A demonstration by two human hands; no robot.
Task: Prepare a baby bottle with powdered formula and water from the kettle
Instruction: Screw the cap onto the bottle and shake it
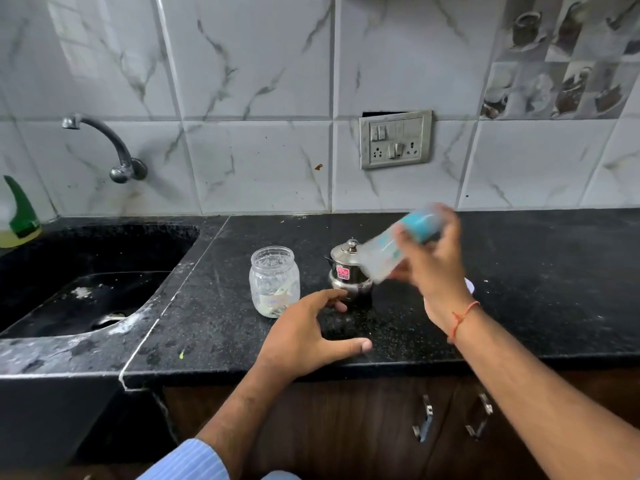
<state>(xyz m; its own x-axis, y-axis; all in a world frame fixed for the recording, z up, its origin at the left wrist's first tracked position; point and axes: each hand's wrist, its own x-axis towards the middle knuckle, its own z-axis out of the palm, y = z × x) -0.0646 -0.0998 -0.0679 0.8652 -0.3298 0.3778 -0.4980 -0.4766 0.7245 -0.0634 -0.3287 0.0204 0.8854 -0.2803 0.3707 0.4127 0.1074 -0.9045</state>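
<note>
Green-capped spray bottle of pale yellow liquid [17, 216], at 9 o'clock against the wall, partly cut off by the frame edge. Black stone sink basin [52, 258], recessed at 9 o'clock, with white residue along its rim. Curved grey metal wall tap [107, 147], at 10 o'clock above the basin. Black speckled stone countertop [536, 289], spanning centre to 3 o'clock. Clear lidless jar with pale residue inside [274, 282], upright at centre, just left of the kettle. Left hand [308, 337], at 6 o'clock, fingers spread and relaxed over the counter, holding nothing, fingertips near the kettle's base. Small polished steel kettle with knobbed lid and red label [348, 271], upright at centre. Grey wall switch-and-socket plate [395, 140], at 12 o'clock. Clear plastic baby bottle with turquoise collar [398, 247], motion-blurred, tilted with its collar end up toward 1 o'clock, held above the counter just right of the kettle. Right hand [434, 268], fingers wrapped around the bottle; orange thread band [462, 315] at the wrist.
</note>
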